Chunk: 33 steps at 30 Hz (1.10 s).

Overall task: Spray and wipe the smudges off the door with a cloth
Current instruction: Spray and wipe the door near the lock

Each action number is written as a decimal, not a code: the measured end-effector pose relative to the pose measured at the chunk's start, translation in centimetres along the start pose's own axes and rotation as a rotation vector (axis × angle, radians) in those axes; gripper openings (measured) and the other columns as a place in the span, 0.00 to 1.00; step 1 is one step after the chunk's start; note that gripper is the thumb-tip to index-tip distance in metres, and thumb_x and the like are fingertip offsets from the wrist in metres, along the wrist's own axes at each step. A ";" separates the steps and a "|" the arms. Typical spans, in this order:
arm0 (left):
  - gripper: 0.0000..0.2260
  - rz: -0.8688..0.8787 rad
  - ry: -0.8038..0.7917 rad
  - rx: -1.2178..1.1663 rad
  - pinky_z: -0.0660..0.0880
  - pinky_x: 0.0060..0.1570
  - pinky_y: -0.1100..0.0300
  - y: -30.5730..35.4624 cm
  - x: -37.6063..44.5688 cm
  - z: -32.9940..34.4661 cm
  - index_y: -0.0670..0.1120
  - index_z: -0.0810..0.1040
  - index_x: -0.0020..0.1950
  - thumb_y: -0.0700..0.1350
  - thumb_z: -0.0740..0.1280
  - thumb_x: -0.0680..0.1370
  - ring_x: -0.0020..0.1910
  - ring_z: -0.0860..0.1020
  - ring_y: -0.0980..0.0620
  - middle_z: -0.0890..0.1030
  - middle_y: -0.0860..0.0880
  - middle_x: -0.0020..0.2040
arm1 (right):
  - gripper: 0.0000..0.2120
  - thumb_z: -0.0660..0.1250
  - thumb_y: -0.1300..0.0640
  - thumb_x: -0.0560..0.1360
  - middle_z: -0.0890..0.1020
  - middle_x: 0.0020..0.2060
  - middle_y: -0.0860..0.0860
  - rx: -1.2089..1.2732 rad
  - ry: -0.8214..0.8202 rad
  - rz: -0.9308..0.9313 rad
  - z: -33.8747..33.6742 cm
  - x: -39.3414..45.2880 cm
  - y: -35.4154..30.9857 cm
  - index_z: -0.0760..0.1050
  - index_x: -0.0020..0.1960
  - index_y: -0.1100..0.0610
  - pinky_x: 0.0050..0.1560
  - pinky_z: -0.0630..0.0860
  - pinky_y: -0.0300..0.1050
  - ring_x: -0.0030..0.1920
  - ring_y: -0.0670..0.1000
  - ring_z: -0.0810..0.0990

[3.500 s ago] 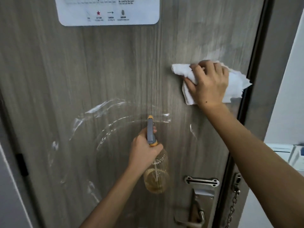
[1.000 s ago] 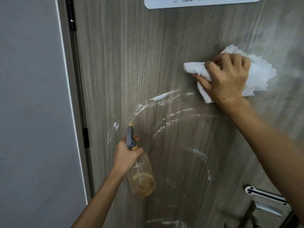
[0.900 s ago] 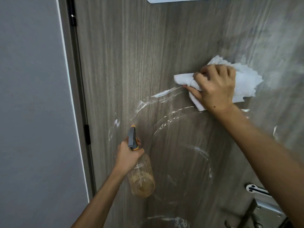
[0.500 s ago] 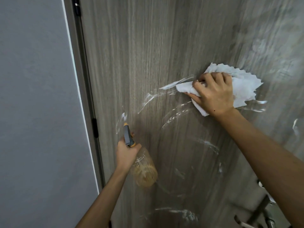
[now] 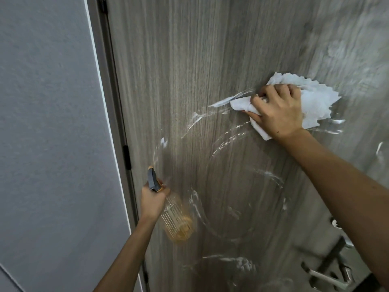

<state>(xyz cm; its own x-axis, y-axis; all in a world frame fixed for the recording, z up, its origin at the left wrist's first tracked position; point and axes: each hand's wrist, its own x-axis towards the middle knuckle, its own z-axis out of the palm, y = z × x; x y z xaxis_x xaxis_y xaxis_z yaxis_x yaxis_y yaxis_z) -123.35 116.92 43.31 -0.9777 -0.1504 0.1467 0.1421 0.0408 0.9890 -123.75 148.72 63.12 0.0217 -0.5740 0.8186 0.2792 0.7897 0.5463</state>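
Two hands working: right hand (image 5: 277,111) clenches the cloth (image 5: 313,102) against the door (image 5: 189,60) at two o'clock; left hand (image 5: 152,202) grips the bottle (image 5: 177,224) at seven o'clock, apparently clear of the wet streaks (image 5: 221,104).

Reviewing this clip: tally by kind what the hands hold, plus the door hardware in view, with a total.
Cloth: 1, gripped by the right hand
Spray bottle: 1, in the left hand
Door handle: 1
Hinge: 1
Total: 4
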 end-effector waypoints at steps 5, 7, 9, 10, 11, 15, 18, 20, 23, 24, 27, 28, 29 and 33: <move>0.14 0.026 -0.118 -0.020 0.74 0.41 0.57 -0.5 -2.0 -0.3 0.46 0.76 0.44 0.27 0.67 0.70 0.36 0.76 0.53 0.77 0.50 0.38 | 0.14 0.67 0.46 0.77 0.78 0.37 0.53 -0.007 -0.042 0.045 -1.0 0.7 -0.3 0.74 0.39 0.55 0.45 0.65 0.50 0.40 0.55 0.70; 0.16 0.057 -0.190 0.029 0.73 0.37 0.63 -1.0 -2.9 -0.3 0.46 0.76 0.49 0.26 0.67 0.70 0.34 0.76 0.58 0.76 0.50 0.39 | 0.15 0.66 0.46 0.78 0.79 0.37 0.54 -0.003 -0.053 0.098 -2.1 0.3 -0.7 0.75 0.39 0.56 0.45 0.64 0.50 0.39 0.55 0.71; 0.15 0.054 -0.268 0.069 0.71 0.31 0.69 -1.8 -3.8 0.0 0.42 0.76 0.52 0.27 0.67 0.71 0.29 0.74 0.62 0.74 0.50 0.36 | 0.14 0.67 0.46 0.77 0.80 0.38 0.55 0.026 -0.064 0.112 -3.8 -1.3 -1.5 0.77 0.40 0.56 0.45 0.65 0.50 0.38 0.56 0.73; 0.13 0.051 -0.300 0.091 0.69 0.29 0.68 -2.4 -4.2 0.3 0.39 0.76 0.52 0.28 0.68 0.70 0.27 0.73 0.61 0.73 0.51 0.34 | 0.14 0.67 0.46 0.77 0.80 0.38 0.55 0.051 -0.083 0.105 -4.8 -2.6 -2.0 0.78 0.42 0.56 0.45 0.66 0.50 0.38 0.56 0.73; 0.11 0.046 -0.323 0.108 0.69 0.29 0.67 -3.1 -4.4 0.6 0.37 0.75 0.51 0.29 0.69 0.70 0.26 0.71 0.61 0.72 0.52 0.32 | 0.13 0.67 0.46 0.77 0.80 0.39 0.55 0.074 -0.114 0.095 -5.8 -3.9 -2.5 0.78 0.43 0.56 0.45 0.66 0.51 0.39 0.56 0.72; 0.11 -0.018 -0.420 0.139 0.68 0.28 0.68 -5.7 -6.2 2.0 0.43 0.72 0.42 0.28 0.68 0.72 0.26 0.71 0.58 0.71 0.54 0.28 | 0.11 0.68 0.48 0.76 0.81 0.40 0.56 0.093 -0.275 0.132 -11.0 -11.3 -3.3 0.78 0.44 0.57 0.44 0.67 0.51 0.41 0.57 0.71; 0.14 -0.049 -0.451 0.146 0.68 0.27 0.68 -7.2 -7.7 3.4 0.47 0.71 0.38 0.28 0.68 0.72 0.26 0.70 0.57 0.69 0.48 0.28 | 0.10 0.68 0.49 0.76 0.80 0.41 0.57 0.109 -0.432 0.233 -15.5 -17.7 -3.5 0.77 0.45 0.57 0.43 0.67 0.52 0.40 0.58 0.74; 0.13 -0.049 -0.476 0.153 0.70 0.28 0.66 -8.0 -9.0 4.1 0.45 0.75 0.43 0.28 0.68 0.72 0.26 0.72 0.57 0.72 0.46 0.30 | 0.11 0.68 0.48 0.75 0.79 0.42 0.58 0.125 -0.551 0.305 -18.5 -21.4 -4.0 0.76 0.46 0.57 0.43 0.66 0.53 0.39 0.59 0.75; 0.14 -0.071 -0.477 0.189 0.73 0.33 0.59 -9.5 -10.9 5.0 0.48 0.78 0.49 0.31 0.71 0.70 0.29 0.75 0.54 0.75 0.49 0.31 | 0.13 0.66 0.46 0.76 0.79 0.40 0.57 0.101 -0.690 0.369 -22.1 -26.7 -5.0 0.75 0.44 0.56 0.41 0.66 0.52 0.39 0.59 0.74; 0.16 -0.089 -0.482 0.211 0.74 0.35 0.56 -10.0 -11.5 5.3 0.52 0.78 0.51 0.34 0.72 0.69 0.31 0.77 0.53 0.76 0.51 0.31 | 0.15 0.65 0.45 0.76 0.78 0.39 0.58 0.098 -0.747 0.399 -23.0 -28.4 -5.5 0.76 0.42 0.57 0.40 0.67 0.52 0.39 0.59 0.75; 0.19 -0.117 -0.518 0.253 0.75 0.38 0.55 -11.6 -13.2 6.9 0.55 0.77 0.53 0.36 0.71 0.68 0.34 0.78 0.54 0.79 0.57 0.33 | 0.22 0.60 0.41 0.75 0.77 0.34 0.58 0.131 -0.961 0.555 -24.9 -32.4 -6.7 0.76 0.37 0.59 0.36 0.70 0.50 0.34 0.61 0.76; 0.17 -0.121 -0.524 0.257 0.74 0.35 0.56 -12.1 -13.8 7.6 0.53 0.77 0.51 0.34 0.70 0.69 0.31 0.77 0.56 0.78 0.57 0.31 | 0.23 0.60 0.41 0.75 0.77 0.33 0.57 0.152 -0.994 0.596 -25.1 -33.3 -7.0 0.76 0.37 0.59 0.35 0.70 0.50 0.33 0.60 0.76; 0.16 -0.113 -0.536 0.266 0.71 0.33 0.58 -12.6 -14.5 8.2 0.51 0.76 0.47 0.31 0.70 0.69 0.28 0.75 0.58 0.76 0.58 0.28 | 0.23 0.59 0.40 0.75 0.76 0.32 0.57 0.158 -1.001 0.619 -25.0 -33.6 -7.3 0.76 0.37 0.59 0.35 0.70 0.49 0.32 0.60 0.76; 0.14 -0.082 -0.573 0.275 0.70 0.32 0.63 -16.4 -17.4 10.9 0.48 0.75 0.45 0.30 0.70 0.70 0.26 0.71 0.61 0.73 0.60 0.25 | 0.22 0.63 0.41 0.76 0.75 0.28 0.55 0.100 -0.901 0.605 -24.6 -34.9 -7.7 0.73 0.33 0.57 0.32 0.69 0.47 0.30 0.58 0.75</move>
<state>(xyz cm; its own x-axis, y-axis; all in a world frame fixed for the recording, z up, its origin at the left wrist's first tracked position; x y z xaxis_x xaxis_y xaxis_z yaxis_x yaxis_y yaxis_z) -110.35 129.68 24.36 -0.9220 0.3852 -0.0382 0.0926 0.3153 0.9445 -103.05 157.29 25.99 -0.5935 0.2532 0.7640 0.3785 0.9255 -0.0126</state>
